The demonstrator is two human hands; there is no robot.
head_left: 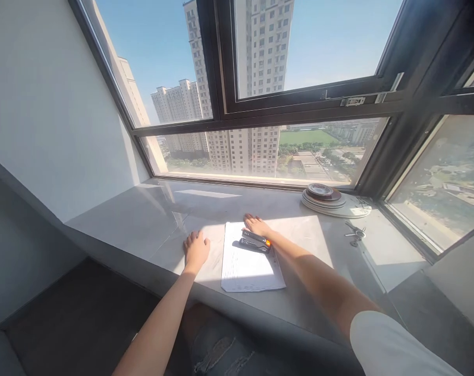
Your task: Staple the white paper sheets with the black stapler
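A black stapler with an orange end (256,242) lies on a stack of white paper sheets (248,271) on the window sill. My right hand (257,225) rests at the top edge of the sheets, just beyond the stapler, its fingers stretched out and nothing seen in them. The right wrist passes close by the stapler's orange end. To the left of the paper, my left hand (197,250) lies on the bare sill. Its fingers are apart and slightly bent, and it holds nothing.
Stacked plates (323,201) stand by the window at the back right. A bunch of keys (356,234) lies nearer, right of my right arm. The sill's front edge (217,297) runs before my knees. A dark-framed window (307,109) closes off the far side.
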